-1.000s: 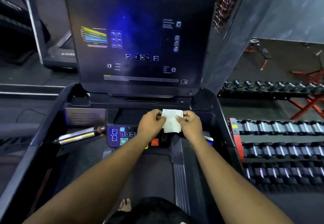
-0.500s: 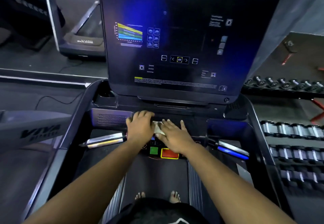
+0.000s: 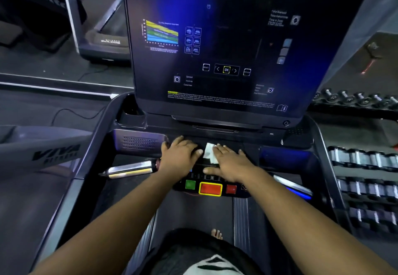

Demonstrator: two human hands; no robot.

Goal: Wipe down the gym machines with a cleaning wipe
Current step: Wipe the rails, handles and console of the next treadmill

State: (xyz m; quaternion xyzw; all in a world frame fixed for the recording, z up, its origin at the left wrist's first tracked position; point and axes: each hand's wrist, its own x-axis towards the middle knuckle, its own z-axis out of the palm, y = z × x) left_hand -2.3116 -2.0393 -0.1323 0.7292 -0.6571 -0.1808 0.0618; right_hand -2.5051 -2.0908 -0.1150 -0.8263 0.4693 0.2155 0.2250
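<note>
Now the white wipe [image 3: 209, 156] lies flat on the treadmill's console [image 3: 254, 160], just below the big dark screen [image 3: 237, 48], where a second ago both hands held it up in the air, pinched by its edges. Half a second ago the hands were close together over it; here they sit a little apart, so more of the wipe shows between them. The right hand [image 3: 229, 162] rests on the wipe's right edge with its fingers straight and spread, an open grip that presses rather than clutches. The left hand [image 3: 179, 156] lies flat on the console just left of the wipe, its fingers straight too and holding nothing. The green button [image 3: 190, 184] and the red button [image 3: 210, 188] sit near the wrists, uncovered. I judge that the unfolding is over and the wiping of this console has only begun; the silver handle [image 3: 131, 168] on the left looks untouched.
</note>
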